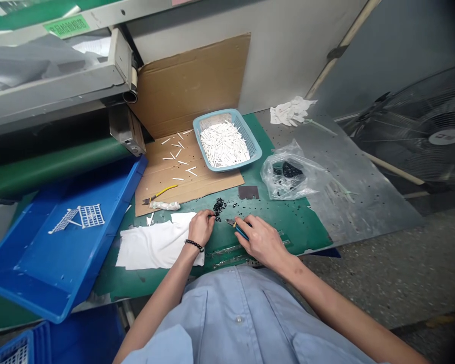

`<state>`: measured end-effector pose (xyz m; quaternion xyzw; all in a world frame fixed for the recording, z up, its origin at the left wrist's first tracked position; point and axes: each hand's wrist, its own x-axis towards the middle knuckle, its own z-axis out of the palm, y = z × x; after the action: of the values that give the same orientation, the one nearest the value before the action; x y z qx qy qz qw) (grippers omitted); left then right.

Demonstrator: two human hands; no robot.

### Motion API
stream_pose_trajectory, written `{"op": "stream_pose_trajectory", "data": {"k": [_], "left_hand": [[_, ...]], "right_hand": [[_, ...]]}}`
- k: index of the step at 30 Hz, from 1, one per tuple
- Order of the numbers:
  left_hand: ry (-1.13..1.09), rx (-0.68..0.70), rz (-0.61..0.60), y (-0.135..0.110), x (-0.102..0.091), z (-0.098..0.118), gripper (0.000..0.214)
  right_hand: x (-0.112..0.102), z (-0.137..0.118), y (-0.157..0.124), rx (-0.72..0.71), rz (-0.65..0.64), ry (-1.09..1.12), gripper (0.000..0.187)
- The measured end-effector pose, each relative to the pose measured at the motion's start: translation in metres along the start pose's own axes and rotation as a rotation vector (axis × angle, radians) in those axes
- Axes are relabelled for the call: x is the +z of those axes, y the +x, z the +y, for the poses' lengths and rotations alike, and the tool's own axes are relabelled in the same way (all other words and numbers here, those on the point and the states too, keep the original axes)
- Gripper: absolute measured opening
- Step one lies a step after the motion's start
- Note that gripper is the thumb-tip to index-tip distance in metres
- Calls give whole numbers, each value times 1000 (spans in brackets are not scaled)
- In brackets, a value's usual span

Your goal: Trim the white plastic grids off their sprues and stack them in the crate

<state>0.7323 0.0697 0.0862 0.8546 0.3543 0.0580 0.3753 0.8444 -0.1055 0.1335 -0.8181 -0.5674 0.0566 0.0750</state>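
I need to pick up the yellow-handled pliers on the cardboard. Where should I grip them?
Grip the yellow-handled pliers near the free end of the handles, coming from the right and above. The handles angle up and right, away from the metal head, and that end stands clear of the white wrapped bundle just below.

Hidden: we lose most of the blue-handled cutters (239, 231) under the right hand (261, 241), and we cannot see what lies under the left hand (201, 227) | Too small: we cannot read the shape of the black bits (219, 208) | Blurred: we get only dark shapes through the plastic bag (284, 174) | Cut off: we lose part of the floor fan (420, 136) at the right edge and the blue crate (18, 349) at the bottom edge
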Motion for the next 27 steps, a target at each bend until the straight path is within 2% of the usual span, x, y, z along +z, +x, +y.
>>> {"op": "stream_pose_trajectory", "data": {"k": [3,7,11,15,17,21,27], "left_hand": [[55,3,8,-2,1,1,13],[-112,-58,21,-4,-5,-3,13],[-494,-180,0,-7,-12,-7,20],[-962,-305,-101,-14,-18,-3,34],[-1097,-340,-134,-18,-19,1,36],[-1200,-376,-139,-23,-21,5,34],[-1232,-384,-198,-28,-22,2,31]], "right_hand": [[0,0,-2,1,4,5,32],[-1,0,-5,-3,15,17,31],[-3,-2,-5,-7,31,43,31],[-6,-7,-3,-28,57,73,32],[-8,-10,-2,-42,68,82,32],[-11,-14,0,-66,78,96,32],[-11,-13,2,-84,76,114,33]]}}
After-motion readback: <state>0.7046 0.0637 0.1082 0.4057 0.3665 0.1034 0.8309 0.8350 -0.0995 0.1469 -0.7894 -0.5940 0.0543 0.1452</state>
